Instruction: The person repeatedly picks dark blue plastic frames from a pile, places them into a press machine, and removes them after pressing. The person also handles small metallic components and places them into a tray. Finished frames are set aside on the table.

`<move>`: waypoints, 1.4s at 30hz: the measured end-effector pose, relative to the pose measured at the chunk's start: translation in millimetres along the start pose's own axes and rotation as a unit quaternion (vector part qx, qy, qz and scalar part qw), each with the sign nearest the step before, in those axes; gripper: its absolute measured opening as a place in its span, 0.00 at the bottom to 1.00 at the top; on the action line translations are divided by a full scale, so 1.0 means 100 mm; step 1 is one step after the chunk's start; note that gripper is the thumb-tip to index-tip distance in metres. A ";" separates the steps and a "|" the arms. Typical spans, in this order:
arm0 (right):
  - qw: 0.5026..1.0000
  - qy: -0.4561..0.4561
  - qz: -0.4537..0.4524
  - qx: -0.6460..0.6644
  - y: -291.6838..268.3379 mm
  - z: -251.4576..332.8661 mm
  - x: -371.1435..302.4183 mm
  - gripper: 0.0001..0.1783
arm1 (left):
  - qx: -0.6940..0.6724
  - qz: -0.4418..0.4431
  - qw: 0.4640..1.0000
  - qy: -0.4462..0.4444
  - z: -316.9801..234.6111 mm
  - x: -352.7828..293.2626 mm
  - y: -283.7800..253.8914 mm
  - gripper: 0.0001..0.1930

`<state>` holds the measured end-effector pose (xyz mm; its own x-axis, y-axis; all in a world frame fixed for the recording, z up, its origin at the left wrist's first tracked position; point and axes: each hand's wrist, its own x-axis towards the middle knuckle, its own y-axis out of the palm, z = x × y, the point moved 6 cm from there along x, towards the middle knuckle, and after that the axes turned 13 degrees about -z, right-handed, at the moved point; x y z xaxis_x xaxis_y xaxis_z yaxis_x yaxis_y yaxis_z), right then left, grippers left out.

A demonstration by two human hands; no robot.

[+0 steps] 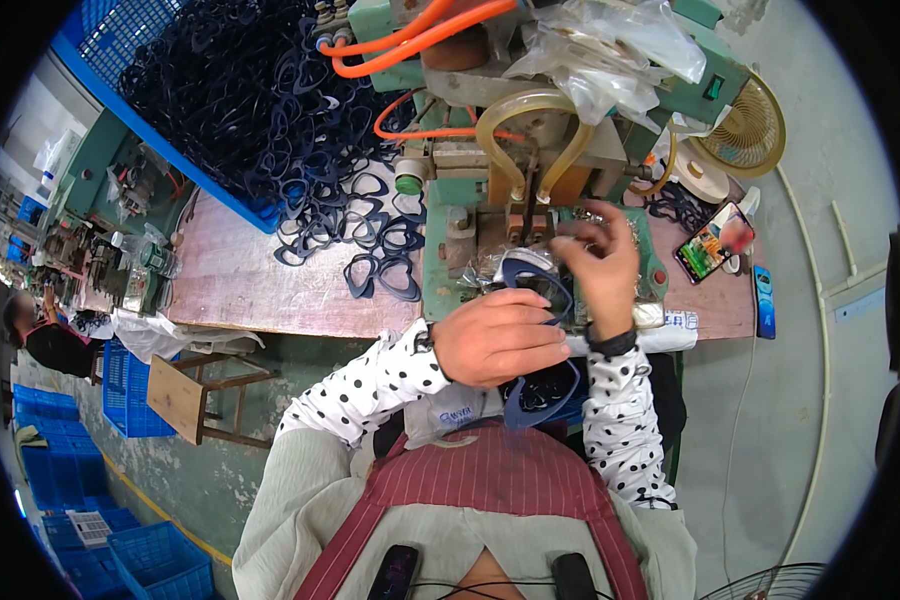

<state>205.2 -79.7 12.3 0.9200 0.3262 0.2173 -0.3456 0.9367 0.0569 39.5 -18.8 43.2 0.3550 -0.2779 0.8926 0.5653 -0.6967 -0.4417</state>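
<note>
Palm down in front of the press, my left hand (492, 338) has its fingers closed round a dark blue eyeglass frame (553, 287). This frame's upper end reaches up to the machine's metal fixture. My right hand (607, 268) is raised beside the fixture, its bent fingers and thumb apart, and I see nothing between them. Just below my left hand, another dark blue frame (573, 388) shows above my lap, near a clear plastic bag (450, 412). Straight ahead is the green press machine (440, 275) with yellowish tubes (488, 135).
Left of the press, several loose frames (380, 235) lie on the table (240, 275), beside a heaped blue basket (175, 165). A phone (715, 242), a blue device (764, 302) and a fan (745, 122) are at right. A wooden stool (178, 398) and blue crates (158, 562) stand left.
</note>
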 end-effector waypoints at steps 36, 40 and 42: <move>0.865 -0.285 -0.204 -0.359 -1.12 -0.66 0.10 0.04 | 0.436 0.210 0.831 -0.275 1.24 -1.77 -0.95 0.10; 0.895 -0.207 -0.246 -0.309 -1.14 -0.62 0.12 0.05 | 0.378 0.257 0.860 -0.224 1.20 -1.74 -0.96 0.10; 0.913 -0.138 -0.242 -0.297 -1.15 -0.65 0.13 0.06 | 0.367 0.255 0.868 -0.217 1.18 -1.77 -1.03 0.13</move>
<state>268.7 -174.6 -55.2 0.8286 -0.1127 0.5483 0.3265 0.8929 -0.3100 6.2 180.8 -79.8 0.8549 -0.0408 0.5173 0.5186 0.0974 -0.8494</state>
